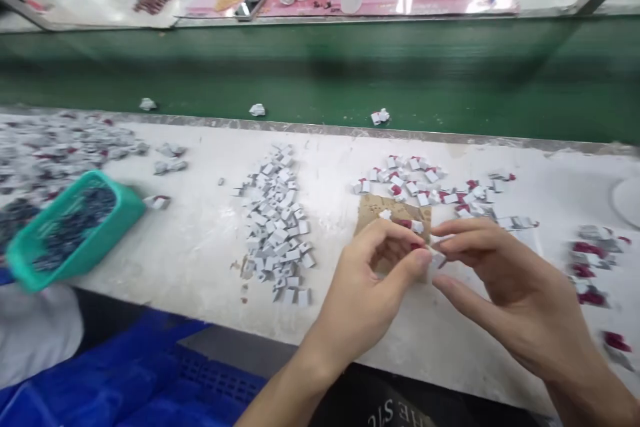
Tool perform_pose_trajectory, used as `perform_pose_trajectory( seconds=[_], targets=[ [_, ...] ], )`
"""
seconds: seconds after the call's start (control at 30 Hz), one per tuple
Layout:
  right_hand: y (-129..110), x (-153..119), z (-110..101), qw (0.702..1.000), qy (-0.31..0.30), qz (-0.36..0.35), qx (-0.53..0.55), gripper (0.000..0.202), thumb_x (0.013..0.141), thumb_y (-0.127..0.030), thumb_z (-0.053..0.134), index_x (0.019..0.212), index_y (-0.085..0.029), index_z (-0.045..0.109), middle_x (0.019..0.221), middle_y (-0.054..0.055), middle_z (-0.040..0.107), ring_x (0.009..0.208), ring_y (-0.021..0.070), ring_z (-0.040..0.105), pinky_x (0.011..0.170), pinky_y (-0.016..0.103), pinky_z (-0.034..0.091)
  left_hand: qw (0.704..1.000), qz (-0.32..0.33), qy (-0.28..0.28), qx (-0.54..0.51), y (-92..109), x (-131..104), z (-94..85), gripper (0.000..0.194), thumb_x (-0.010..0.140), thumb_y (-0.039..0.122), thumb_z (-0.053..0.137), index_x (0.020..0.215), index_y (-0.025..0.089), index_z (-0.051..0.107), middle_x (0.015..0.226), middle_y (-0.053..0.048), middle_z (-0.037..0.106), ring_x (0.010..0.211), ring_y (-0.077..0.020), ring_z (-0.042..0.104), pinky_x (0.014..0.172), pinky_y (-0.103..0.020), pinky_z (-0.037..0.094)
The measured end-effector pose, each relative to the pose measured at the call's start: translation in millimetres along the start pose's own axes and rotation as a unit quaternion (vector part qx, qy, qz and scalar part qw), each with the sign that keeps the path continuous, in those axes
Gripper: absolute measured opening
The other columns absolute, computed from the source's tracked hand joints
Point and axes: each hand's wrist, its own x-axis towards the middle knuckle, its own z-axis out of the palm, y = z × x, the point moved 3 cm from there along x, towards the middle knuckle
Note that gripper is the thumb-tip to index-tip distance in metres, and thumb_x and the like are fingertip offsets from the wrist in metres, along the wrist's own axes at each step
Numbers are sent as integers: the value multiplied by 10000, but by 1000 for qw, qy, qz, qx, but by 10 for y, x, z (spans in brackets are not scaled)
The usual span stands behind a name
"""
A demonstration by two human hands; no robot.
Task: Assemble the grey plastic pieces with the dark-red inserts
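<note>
My left hand (377, 280) is closed, thumb and fingertips pinching a small white plastic part (437, 257) with a bit of dark red beside it. Opposite it, my right hand (505, 290) has thumb and fingers apart around the part's free end; whether a fingertip touches it, I cannot tell. Beneath the hands lies a piece of brown cardboard (373, 208), partly covered, with a red-and-white piece (411, 224) on it. Just beyond is a loose group of white-and-red parts (423, 180).
Left of my hands is a heap of white parts (280, 227). A green basket (133, 207) of dark pieces stands farther left, by a large grey-white pile (75, 147). More red-and-white parts (590, 250) lie at right. A green conveyor belt (310, 67) with several pieces crosses behind.
</note>
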Motion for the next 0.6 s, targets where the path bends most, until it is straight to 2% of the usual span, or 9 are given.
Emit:
perform_pose_trajectory(
  seconds=[0.07,0.13,0.23,0.33,0.4,0.43,0.5,0.57,0.6],
  targets=[
    [33,-56,7,997,-20,-44,-54,379,996,-200,881,1306,-409,817,1260,78,819,1170,334,815,945,476,740,998,-37,11,-41,-77,-32,8,235,979,446,920,981,253,786,952,-34,805,867,-198,753,810,-337,621],
    [40,-94,23,991,-31,-81,-101,456,1004,-159,851,1362,-435,803,1216,57,848,1085,325,840,922,494,736,995,-69,16,-64,-151,-75,30,326,934,510,961,950,247,770,878,-22,783,775,-180,713,730,-319,593],
    [-11,-120,42,979,-23,-124,-162,498,1029,-122,794,1389,-467,810,1202,30,883,963,300,876,845,475,749,994,-90,36,-46,-215,-168,47,379,969,593,912,938,249,755,828,-8,754,705,-162,653,662,-305,544],
    [-33,-138,32,974,-27,-129,-183,521,1039,-147,775,1429,-491,801,1113,4,897,843,282,877,741,439,748,996,-67,46,43,-217,-276,-32,364,1068,610,782,953,265,765,849,-14,752,745,-185,657,677,-331,538],
    [16,-166,-16,975,-22,-110,-194,480,1048,-179,770,1413,-488,806,1034,-10,891,799,276,870,709,421,742,982,1,91,167,-195,-337,-195,270,1114,521,725,1008,278,774,897,-26,753,817,-218,672,749,-373,565],
    [59,-186,-50,974,-15,-96,-204,437,1051,-194,771,1380,-479,818,1007,-13,887,781,274,866,707,419,741,958,42,134,248,-185,-365,-308,200,1117,458,713,1052,279,775,940,-42,753,882,-246,678,811,-408,580],
    [164,-239,-123,972,2,-74,-224,335,1051,-227,780,1293,-448,844,978,-11,883,739,268,854,674,416,732,875,94,231,414,-197,-414,-548,130,1082,350,721,1162,263,775,1075,-103,739,1054,-330,664,954,-514,586],
    [269,-295,-183,969,14,-58,-240,267,1048,-251,782,1241,-419,857,977,-4,887,692,258,836,582,396,699,789,86,289,535,-263,-433,-750,226,1047,312,728,1252,228,774,1201,-176,689,1191,-426,612,1050,-645,551],
    [314,-320,-204,968,16,-52,-246,256,1048,-256,779,1237,-410,858,982,0,890,684,255,832,531,380,673,761,72,302,570,-306,-432,-823,252,1042,315,727,1268,214,776,1231,-200,660,1221,-461,591,1066,-696,533]
  ],
)
